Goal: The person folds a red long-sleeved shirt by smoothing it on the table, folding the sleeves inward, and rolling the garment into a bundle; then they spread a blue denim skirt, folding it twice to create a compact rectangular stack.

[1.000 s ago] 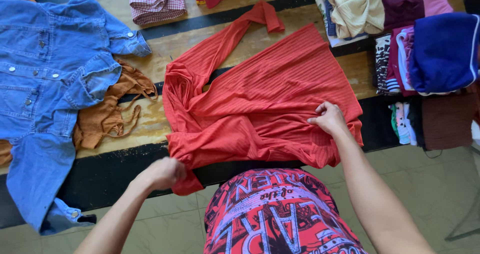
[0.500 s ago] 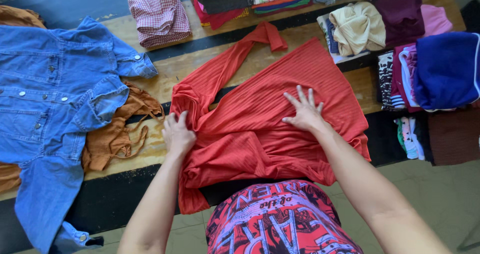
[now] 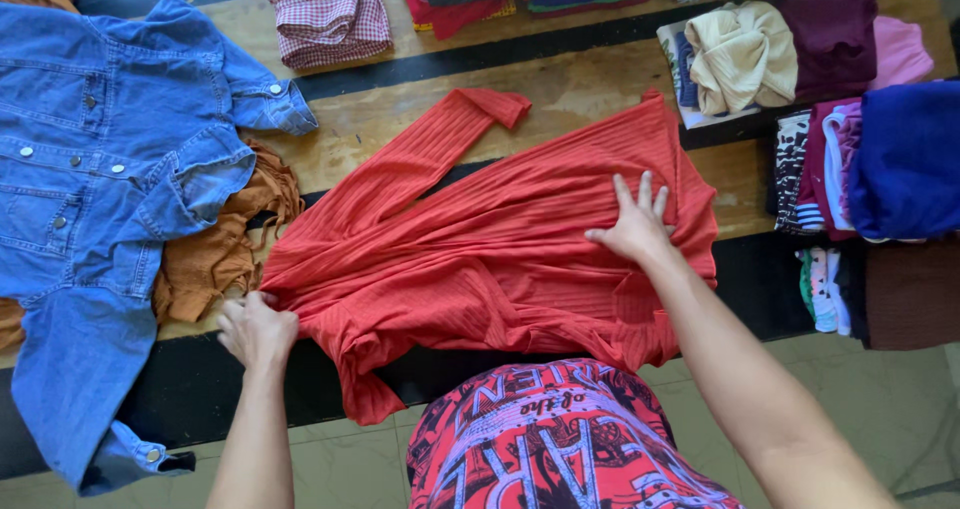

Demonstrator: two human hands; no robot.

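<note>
The fingers of the right hand are spread flat and pressed onto the red ribbed top, toward its right side; nothing is gripped by them. The fingers of the left hand are curled shut on the left edge of the same top, where the fabric is pinched and drawn outward into a point.

The top is laid across the wooden table directly in front of the person, with one long sleeve stretched up and away from the body of the garment and its cuff turned back. The fabric is gathered in long creases between the two hands, and the lower hem is bunched and hung over the near table edge. By this state, the spreading and smoothing is judged to be only partly done: no neat fold is yet seen, and the second sleeve cannot be made out.

To the left of the top, a rust-orange strappy garment is left crumpled, partly covered by an opened blue denim shirt. Beyond the top, a folded checked shirt is set down. To the right of the top, folded clothes are stacked in several piles, a blue one among them, so a good part of the sorting is judged finished.
</note>
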